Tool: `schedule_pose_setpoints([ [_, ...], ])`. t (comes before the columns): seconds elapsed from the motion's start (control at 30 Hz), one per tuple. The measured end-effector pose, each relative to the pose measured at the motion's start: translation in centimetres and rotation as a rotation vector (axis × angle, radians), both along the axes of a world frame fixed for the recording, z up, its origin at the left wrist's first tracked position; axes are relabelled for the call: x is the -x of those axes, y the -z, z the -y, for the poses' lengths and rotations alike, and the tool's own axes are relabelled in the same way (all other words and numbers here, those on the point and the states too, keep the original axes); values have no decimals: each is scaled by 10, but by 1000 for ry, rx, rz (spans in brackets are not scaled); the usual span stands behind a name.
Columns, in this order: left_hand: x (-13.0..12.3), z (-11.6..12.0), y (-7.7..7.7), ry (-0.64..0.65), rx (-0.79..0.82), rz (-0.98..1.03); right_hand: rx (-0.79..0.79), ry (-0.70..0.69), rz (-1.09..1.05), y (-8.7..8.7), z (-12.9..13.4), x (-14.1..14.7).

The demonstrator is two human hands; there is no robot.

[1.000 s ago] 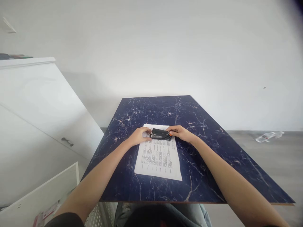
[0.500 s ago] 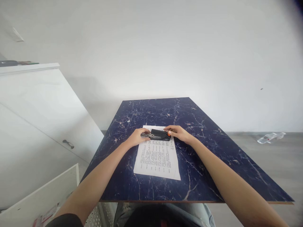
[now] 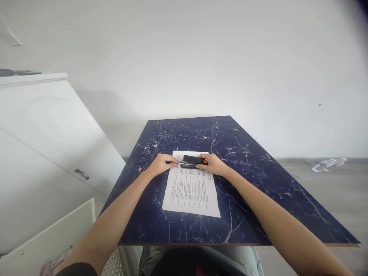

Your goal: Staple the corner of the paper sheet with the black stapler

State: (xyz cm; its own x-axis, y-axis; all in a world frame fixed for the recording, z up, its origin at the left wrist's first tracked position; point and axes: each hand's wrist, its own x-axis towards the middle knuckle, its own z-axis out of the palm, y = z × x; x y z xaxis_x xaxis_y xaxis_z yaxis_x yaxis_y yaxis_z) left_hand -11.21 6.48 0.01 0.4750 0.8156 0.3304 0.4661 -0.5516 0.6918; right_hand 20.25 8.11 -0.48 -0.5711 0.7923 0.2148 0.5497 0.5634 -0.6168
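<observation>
A black stapler (image 3: 192,160) with an orange part at its right end lies across the upper part of a printed white sheet (image 3: 189,191). My right hand (image 3: 213,163) grips the stapler's right end, fingers along its far and near sides. At the other end my left hand (image 3: 164,163) pinches a thin dark and metallic piece that extends from the stapler's left side, with thumb and fingers together. Whether that piece is still joined to the stapler cannot be made out.
The sheet rests on a dark blue marbled table (image 3: 195,134). A white cabinet (image 3: 51,126) with a dark handle stands at the left, beside an open drawer or bin (image 3: 60,234). Clear plastic (image 3: 328,165) lies on the floor at the right.
My left hand has shifted left, drawing the thin piece away from the stapler's left end. My right hand has moved from the orange part to a fuller grip round the stapler's right end.
</observation>
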Motion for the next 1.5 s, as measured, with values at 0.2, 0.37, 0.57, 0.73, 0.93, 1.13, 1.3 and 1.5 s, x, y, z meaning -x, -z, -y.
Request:
schedule_pose_setpoints([
  [0.2, -8, -4, 1, -128, 124, 282, -78, 67, -122, -4, 3, -1],
  [0.37, -33, 0, 1, -130, 565, 896, -360, 147, -263, -17, 14, 1],
  [0.57, -42, 5, 2, -37, 702, 955, -746, -164, -64, -14, 25, 6],
  [0.73, -37, 0, 9, -46, 687, 1027, -892, -289, 105, -20, 34, 8],
  [0.93, -35, -4, 19, -63, 621, 954, -821, -275, 37, -19, 35, 9],
  [1.13, -30, -7, 19, -337, 476, 1074, -569, 210, -298, -12, 27, 14],
  [1.3, -22, -8, 14, -512, 152, 1101, -66, 379, -398, -4, 10, 5],
  [1.5, -34, 10, -8, -391, 106, 927, 227, 248, -350, 14, 1, 5],
])
